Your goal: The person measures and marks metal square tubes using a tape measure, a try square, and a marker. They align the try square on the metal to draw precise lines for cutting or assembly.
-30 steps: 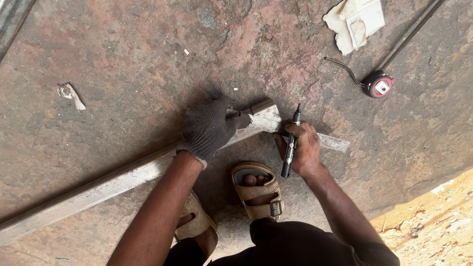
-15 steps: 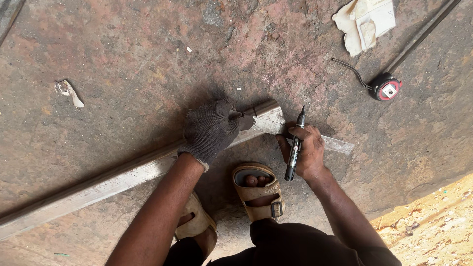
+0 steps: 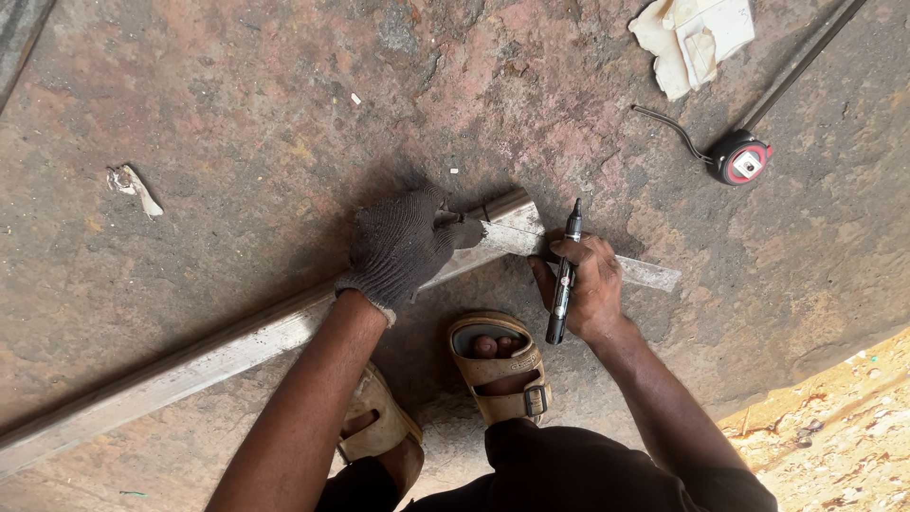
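Gloved left hand [image 3: 403,248] presses flat on the metal bar [image 3: 237,346] while my right hand [image 3: 590,289] grips a black marker [image 3: 565,280]; I judge any slip would skew the marking

The scene is being viewed by a single head-worn camera, which is pointing almost straight down at a rough concrete floor [image 3: 237,114]. The wearer's own forearms, left hand [image 3: 403,248] and right hand [image 3: 590,289] are being framed near the centre at close range, with sandalled feet [image 3: 498,365] at the lower edge. The far floor is being shown toward the top edge. No second view is being provided, so nothing is being shared.
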